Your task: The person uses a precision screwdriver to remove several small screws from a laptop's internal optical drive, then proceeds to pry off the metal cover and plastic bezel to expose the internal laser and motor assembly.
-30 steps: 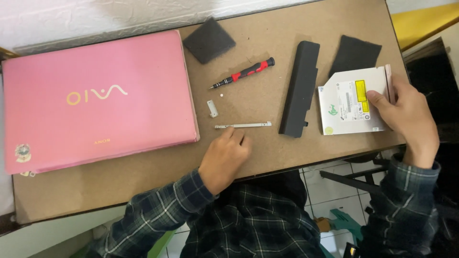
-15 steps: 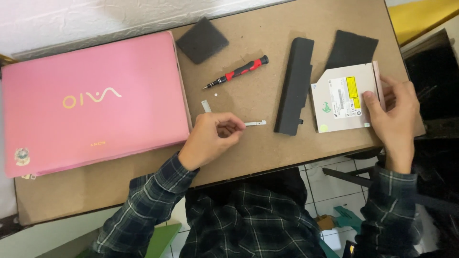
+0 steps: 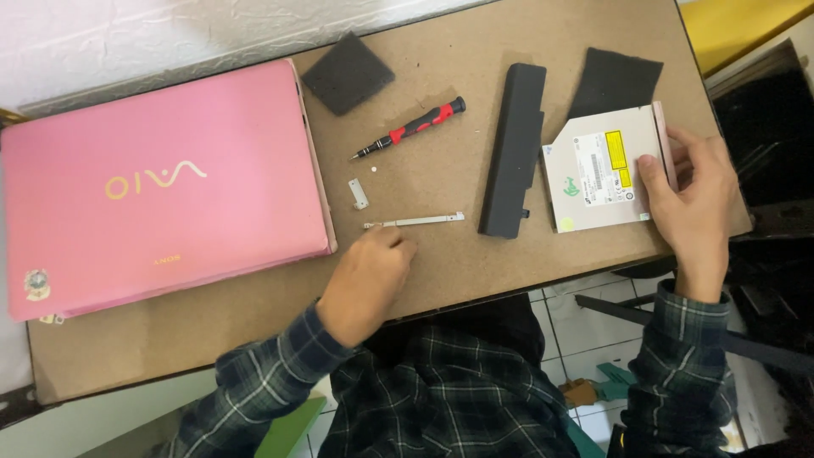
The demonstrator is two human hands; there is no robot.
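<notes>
Brown table (image 3: 475, 280), white wall (image 3: 127, 34), perhaps tiled floor (image 3: 568, 314).

A white optical drive (image 3: 602, 168) lies flat near a thin metal strip (image 3: 415, 221).

Left hand (image 3: 366, 280) low on the near side, knuckles up, fingers curled loosely under, fingertips (image 3: 397, 242) pointing away from the body. Left forearm in a plaid sleeve, angled up from the lower left. Right hand (image 3: 695, 199) farther out to the right, palm down, fingers spread and bent, thumb extended leftward. Right forearm nearly vertical, cuff at the wrist.
</notes>
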